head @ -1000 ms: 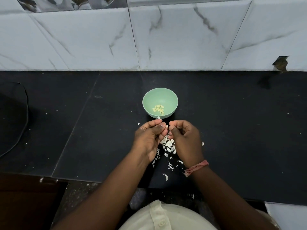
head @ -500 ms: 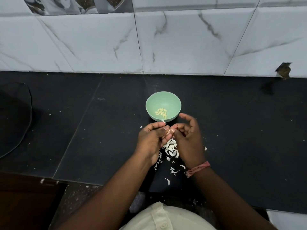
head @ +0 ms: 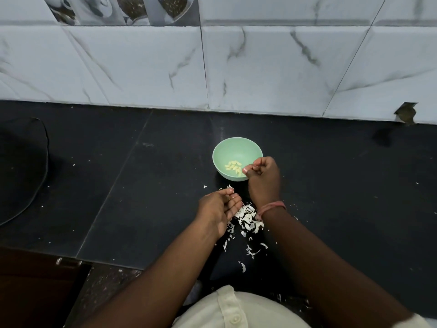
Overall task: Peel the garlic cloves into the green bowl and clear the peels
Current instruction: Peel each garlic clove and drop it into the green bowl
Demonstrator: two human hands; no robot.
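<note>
Green bowl [head: 237, 151] shows no writing; right hand [head: 262, 179] at rim.

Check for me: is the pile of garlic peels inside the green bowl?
No, the garlic peels lie on the black counter in front of the green bowl, which holds only peeled cloves.

The right hand [head: 262, 178] reaches far forward. Its fingers [head: 256, 165] are curled in and its thumb tip touches them. I cannot tell if it holds anything. A pink band [head: 272, 206] goes round the right wrist. The left hand [head: 218, 210] sits closer to the body, palm turned up and inward, fingers loose and gently bent. Both forearms are bare.
</note>
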